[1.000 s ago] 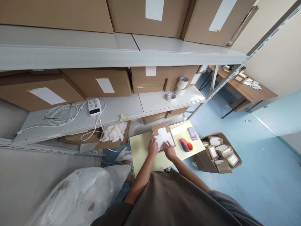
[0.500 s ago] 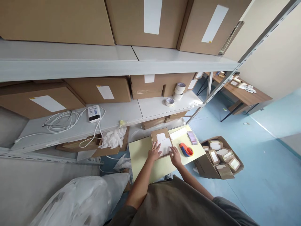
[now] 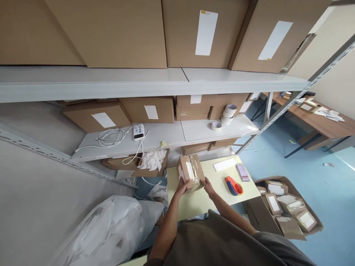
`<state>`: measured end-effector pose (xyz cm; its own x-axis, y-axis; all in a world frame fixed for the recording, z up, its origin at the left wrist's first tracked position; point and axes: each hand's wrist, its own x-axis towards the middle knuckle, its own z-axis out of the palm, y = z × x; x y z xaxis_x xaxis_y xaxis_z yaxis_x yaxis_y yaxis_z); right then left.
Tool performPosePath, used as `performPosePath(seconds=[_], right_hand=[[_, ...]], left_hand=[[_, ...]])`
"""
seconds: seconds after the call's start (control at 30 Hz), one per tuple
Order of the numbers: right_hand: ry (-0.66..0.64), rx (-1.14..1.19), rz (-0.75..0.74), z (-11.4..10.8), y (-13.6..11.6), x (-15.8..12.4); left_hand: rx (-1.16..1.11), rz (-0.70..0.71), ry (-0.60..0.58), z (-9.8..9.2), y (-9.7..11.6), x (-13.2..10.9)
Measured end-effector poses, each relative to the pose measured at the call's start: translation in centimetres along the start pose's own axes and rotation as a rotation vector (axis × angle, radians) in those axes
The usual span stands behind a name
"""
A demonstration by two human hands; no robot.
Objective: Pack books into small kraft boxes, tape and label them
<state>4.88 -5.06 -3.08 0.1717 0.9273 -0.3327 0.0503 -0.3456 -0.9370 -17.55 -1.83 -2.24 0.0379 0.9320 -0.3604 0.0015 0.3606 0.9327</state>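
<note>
A small cardboard box (image 3: 197, 170) is tilted between my two hands over a pale yellow tabletop (image 3: 191, 205). Clear tape runs across its upper face beside a white label, and more white paper shows on its left side. My left hand (image 3: 182, 186) grips the near left corner, fingers closed. At the near right corner, my right hand (image 3: 207, 186) holds the box too, its fingers partly hidden behind it. To the right lie a red and blue tape dispenser (image 3: 234, 186), a white paper strip (image 3: 224, 164) and a blurred purple item (image 3: 243, 172).
A large open carton (image 3: 262, 214) full of small labelled boxes stands on the floor at right. Grey shelving (image 3: 155, 87) with big cartons rises in front. Tape rolls (image 3: 216, 126) and a white power strip (image 3: 138, 132) sit mid-shelf. A bulging plastic bag (image 3: 111, 229) is at lower left.
The box has been turned so its taped face shows; before, both hands lay on its white-papered face. The view has shifted to the left.
</note>
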Motion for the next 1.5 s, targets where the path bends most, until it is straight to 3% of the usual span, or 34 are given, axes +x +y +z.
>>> performPosePath(seconds=[0.13,0.33,0.47,0.6,0.8,0.97,1.13,1.23,1.4,1.5], right_hand=[[-0.025,0.093,-0.087,2.6,-1.5,0.0],[0.052,0.117,-0.069,1.6,-3.0,-0.7],[0.183,0.127,-0.123,-1.0,-4.0,-1.2],[0.345,0.157,-0.133,-6.3,-5.0,-2.2],[0.548,0.358,-0.185,-15.7,-5.0,-5.8],[0.774,0.456,-0.22,-25.2,-3.8,-8.9],[1.004,0.501,-0.127,-37.1,-1.4,-11.4],[1.073,0.492,0.004,-43.9,0.0,-12.4],[1.056,0.364,0.336,-52.8,2.4,-12.9],[1.049,0.345,0.406,-57.1,3.6,-12.3]], left_hand=[[-0.159,-0.062,-0.042,-0.4,-0.4,-1.5],[-0.178,-0.069,-0.112,-0.6,-0.6,-1.5],[-0.103,-0.063,-0.192,1.5,1.1,-0.4],[0.006,-0.012,-0.356,6.5,4.7,1.2],[0.086,0.129,-0.695,18.4,10.6,2.1],[0.145,0.15,-0.895,32.7,12.9,1.0],[0.204,0.082,-0.984,48.3,11.1,-1.2],[0.226,-0.021,-1.026,55.9,9.1,-2.3],[0.301,-0.143,-1.006,65.0,5.1,-3.4],[0.369,-0.154,-0.991,69.9,3.5,-3.3]])
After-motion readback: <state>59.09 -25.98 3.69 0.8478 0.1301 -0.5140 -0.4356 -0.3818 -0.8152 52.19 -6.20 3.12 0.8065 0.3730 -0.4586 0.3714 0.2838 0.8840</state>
